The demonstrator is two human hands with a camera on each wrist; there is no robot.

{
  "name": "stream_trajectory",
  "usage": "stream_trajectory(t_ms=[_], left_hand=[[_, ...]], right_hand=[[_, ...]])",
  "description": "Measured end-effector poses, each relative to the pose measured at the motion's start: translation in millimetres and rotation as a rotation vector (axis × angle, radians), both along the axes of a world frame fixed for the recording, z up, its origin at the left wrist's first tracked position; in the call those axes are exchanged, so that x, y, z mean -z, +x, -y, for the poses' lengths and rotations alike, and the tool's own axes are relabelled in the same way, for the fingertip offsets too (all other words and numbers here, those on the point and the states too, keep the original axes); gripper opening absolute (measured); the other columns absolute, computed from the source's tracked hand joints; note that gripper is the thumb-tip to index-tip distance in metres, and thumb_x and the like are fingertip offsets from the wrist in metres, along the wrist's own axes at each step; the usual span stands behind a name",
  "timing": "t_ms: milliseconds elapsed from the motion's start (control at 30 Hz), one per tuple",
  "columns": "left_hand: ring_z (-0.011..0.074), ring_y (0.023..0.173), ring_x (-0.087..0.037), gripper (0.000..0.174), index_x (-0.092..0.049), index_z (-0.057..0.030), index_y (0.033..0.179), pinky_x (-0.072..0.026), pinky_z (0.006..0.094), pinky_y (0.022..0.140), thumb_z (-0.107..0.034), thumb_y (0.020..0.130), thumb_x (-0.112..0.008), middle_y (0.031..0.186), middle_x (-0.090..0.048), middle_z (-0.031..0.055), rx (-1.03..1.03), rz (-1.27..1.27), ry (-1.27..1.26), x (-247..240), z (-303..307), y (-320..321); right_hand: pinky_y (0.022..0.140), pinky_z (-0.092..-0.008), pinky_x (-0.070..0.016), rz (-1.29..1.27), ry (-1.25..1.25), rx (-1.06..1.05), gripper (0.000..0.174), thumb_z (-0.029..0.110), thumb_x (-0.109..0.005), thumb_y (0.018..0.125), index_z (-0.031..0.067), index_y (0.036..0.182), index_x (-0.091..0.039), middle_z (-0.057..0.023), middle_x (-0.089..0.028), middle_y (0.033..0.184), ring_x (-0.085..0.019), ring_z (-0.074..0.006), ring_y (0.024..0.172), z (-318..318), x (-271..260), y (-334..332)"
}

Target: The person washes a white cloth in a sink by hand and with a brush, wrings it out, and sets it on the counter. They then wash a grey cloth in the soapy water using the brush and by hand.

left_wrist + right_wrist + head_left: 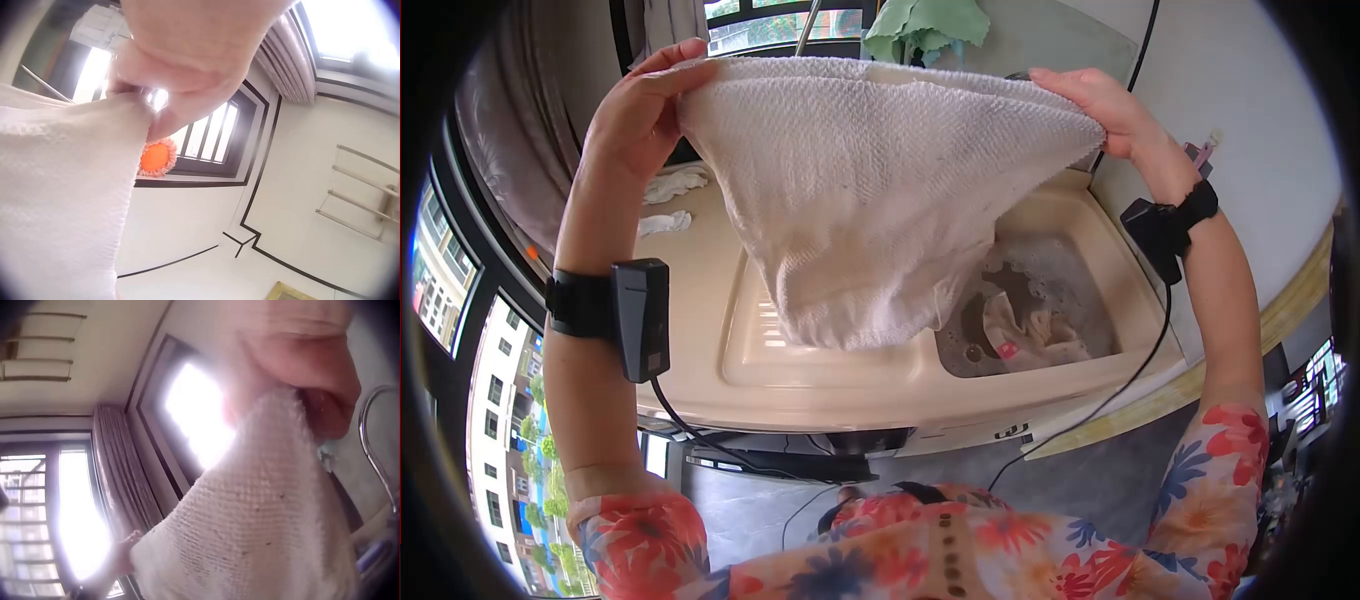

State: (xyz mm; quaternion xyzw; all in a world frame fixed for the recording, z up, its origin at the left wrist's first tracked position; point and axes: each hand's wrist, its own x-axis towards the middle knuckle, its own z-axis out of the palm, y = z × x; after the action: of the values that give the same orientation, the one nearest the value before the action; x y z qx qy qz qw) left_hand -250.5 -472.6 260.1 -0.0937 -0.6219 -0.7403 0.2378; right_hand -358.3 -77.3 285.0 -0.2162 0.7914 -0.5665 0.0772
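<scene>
Spread between my two hands is a white textured towel, held up by its top corners above the sink. My left hand pinches the left corner between thumb and fingers, and the edge hangs straight down in the left wrist view. At the opposite corner my right hand grips the cloth, with the fabric bunched under the thumb in the right wrist view. Small dark specks dot the towel there. Its lower end hangs over the ribbed washboard and the left edge of the basin.
The beige sink holds cloudy, sudsy water with a wet pale cloth in it. Small white cloths lie on the left counter. A green cloth hangs behind, near a curved metal faucet. Cables run down from both wrist cameras.
</scene>
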Motion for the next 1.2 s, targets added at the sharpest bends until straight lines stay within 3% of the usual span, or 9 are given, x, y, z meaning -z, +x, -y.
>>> stream_trajectory(t_ms=[100, 233, 367, 533, 800, 900, 933, 1100, 1200], left_hand=[[0.0177, 0.083, -0.058, 0.026, -0.060, -0.0055, 0.102, -0.0480, 0.0248, 0.075, -0.002, 0.077, -0.064, 0.092, -0.058, 0.0068, 0.067, -0.017, -0.025, -5.3, 19.1, -3.8], [0.0190, 0.085, -0.058, 0.031, -0.059, -0.0052, 0.107, -0.0472, 0.0266, 0.082, 0.001, 0.076, -0.061, 0.093, -0.058, 0.0081, 0.212, -0.043, -0.115, -11.2, 34.6, 7.6], [0.0216, 0.086, -0.059, 0.044, -0.061, -0.0065, 0.111, -0.0446, 0.0304, 0.089, 0.002, 0.068, -0.062, 0.096, -0.061, 0.0097, 0.230, -0.065, -0.406, -6.3, 30.8, 30.3], [0.0193, 0.081, -0.059, 0.034, -0.067, -0.0045, 0.097, -0.0455, 0.0270, 0.080, 0.000, 0.065, -0.057, 0.087, -0.064, 0.0096, -0.238, 0.048, -0.911, 2.7, 30.0, 14.0], [0.0131, 0.071, -0.057, 0.025, -0.065, -0.0023, 0.101, -0.0450, 0.0241, 0.074, -0.007, 0.078, -0.056, 0.084, -0.065, 0.0057, -0.950, -0.141, -1.154, -34.4, 89.4, -39.8], [0.0118, 0.068, -0.057, 0.024, -0.065, -0.0021, 0.101, -0.0459, 0.0226, 0.070, -0.009, 0.079, -0.057, 0.081, -0.065, 0.0046, -0.799, -0.244, -1.126, -44.4, 137.9, -35.6], [0.0107, 0.067, -0.057, 0.022, -0.064, -0.0009, 0.099, -0.0463, 0.0214, 0.064, -0.006, 0.079, -0.057, 0.078, -0.064, 0.0048, -0.748, -0.023, -1.131, -47.9, 109.3, -7.6], [0.0107, 0.064, -0.056, 0.018, -0.066, 0.0001, 0.089, -0.0442, 0.0213, 0.057, 0.004, 0.072, -0.059, 0.072, -0.060, 0.0044, -0.422, 0.091, -1.221, 23.5, 79.4, 85.7], [0.0099, 0.059, -0.052, 0.014, -0.066, -0.0002, 0.082, -0.0416, 0.0247, 0.052, 0.004, 0.070, -0.064, 0.069, -0.056, 0.0050, -0.185, 0.360, -1.243, 92.9, 46.7, 154.5]], right_hand=[[0.060, -0.0218, -0.0510, -0.001, 0.227, -0.029, 0.039, 0.032, -0.062, 0.083, -0.0018, 0.104, -0.059, -0.0038, -0.063, 0.088, -0.061, -0.0087, 0.071, -3.5, -12.5, -6.2], [0.065, -0.0205, -0.0501, -0.192, 0.121, -0.123, 0.047, 0.031, -0.065, 0.080, -0.0005, 0.113, -0.054, -0.0035, -0.062, 0.095, -0.060, -0.0076, 0.078, -4.6, -16.7, 9.7], [0.066, -0.0202, -0.0480, -0.280, 0.239, -0.424, 0.047, 0.024, -0.065, 0.079, 0.0014, 0.118, -0.052, -0.0024, -0.060, 0.096, -0.056, -0.0067, 0.082, -12.0, -17.4, 11.7], [0.063, -0.0204, -0.0452, -0.306, 0.489, -0.236, 0.033, 0.021, -0.063, 0.079, 0.0037, 0.106, -0.059, 0.0009, -0.059, 0.086, -0.053, -0.0054, 0.075, 13.0, -4.6, -5.3], [0.042, -0.0225, -0.0404, -0.744, 0.176, 0.138, 0.018, 0.021, -0.068, 0.075, 0.0043, 0.069, -0.062, 0.0016, -0.053, 0.058, -0.049, -0.0069, 0.048, 72.9, -34.0, -50.7], [0.042, -0.0212, -0.0413, -0.820, 0.126, 0.176, 0.018, 0.019, -0.069, 0.075, 0.0043, 0.068, -0.061, 0.0005, -0.056, 0.059, -0.050, -0.0066, 0.048, 77.3, -39.6, -37.1], [0.042, -0.0212, -0.0413, -0.817, 0.128, 0.170, 0.018, 0.019, -0.069, 0.075, 0.0043, 0.068, -0.061, 0.0005, -0.056, 0.059, -0.050, -0.0066, 0.048, 74.2, -35.2, -34.4], [0.053, -0.0214, -0.0370, -0.723, 0.337, -0.093, 0.019, 0.014, -0.071, 0.073, 0.0046, 0.070, -0.055, 0.0052, -0.049, 0.065, -0.044, -0.0029, 0.060, 43.7, 45.1, 33.3], [0.056, -0.0269, -0.0407, -0.591, 0.492, -0.376, 0.019, 0.009, -0.073, 0.067, 0.0038, 0.072, -0.055, -0.0046, -0.052, 0.069, -0.052, -0.0161, 0.063, 19.4, 130.2, 91.9]])
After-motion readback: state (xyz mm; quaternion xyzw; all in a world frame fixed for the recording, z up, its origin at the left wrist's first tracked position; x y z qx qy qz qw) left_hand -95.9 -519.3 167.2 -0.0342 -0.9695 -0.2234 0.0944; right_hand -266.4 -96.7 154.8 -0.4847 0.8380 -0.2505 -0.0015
